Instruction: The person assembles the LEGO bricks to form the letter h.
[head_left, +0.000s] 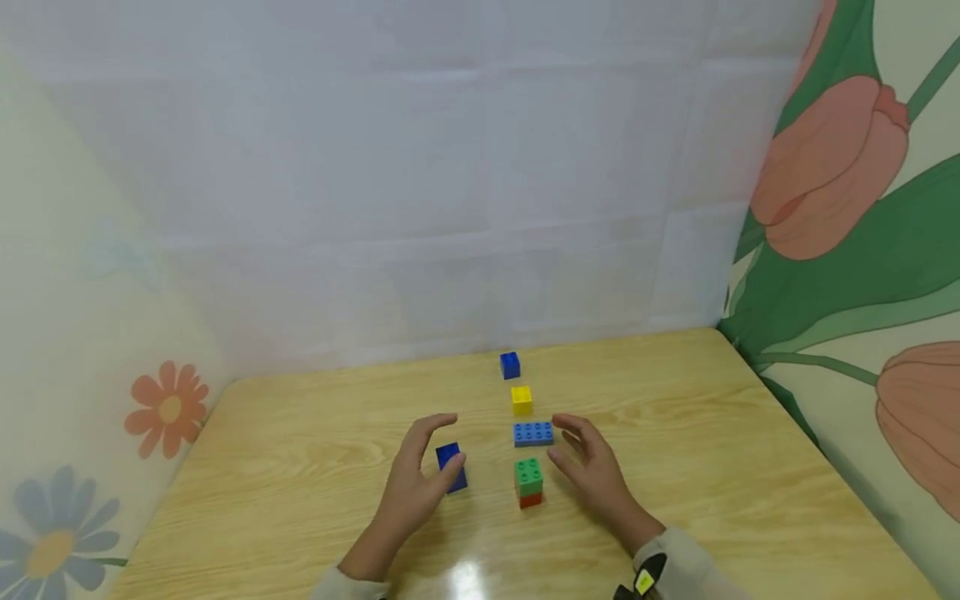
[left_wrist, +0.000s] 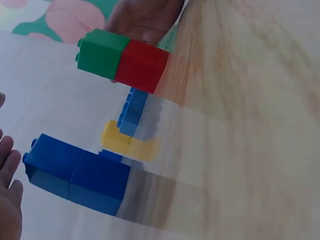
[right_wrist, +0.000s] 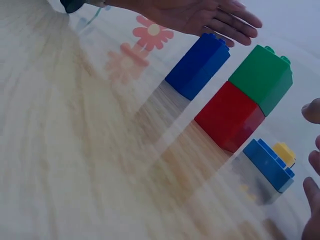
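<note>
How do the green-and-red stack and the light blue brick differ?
Colour: the green-and-red stack has green over red; the light blue brick is a single colour.
Height: the green-and-red stack stands tall; the light blue brick is low.
Studs: the green-and-red stack shows four on top, the light blue brick eight.
Both sit studs-up on the table.

On the wooden counter (right_wrist: 75, 165), which is seen at a steep slant, a red brick (right_wrist: 230, 117) is topped by a green brick (right_wrist: 262, 77), its studs left bare. Beside this pair a dark blue tower (right_wrist: 198, 67) is set upright, and behind its studs the left hand (right_wrist: 215, 22) is held with fingers extended (whether the tower is touched cannot be told). A yellow brick (right_wrist: 285, 154) is partly hidden by a flat, lighter blue brick (right_wrist: 268, 165). At the right edge, only fingers of the right hand (right_wrist: 315, 162) are shown, separated from the bricks.
</note>
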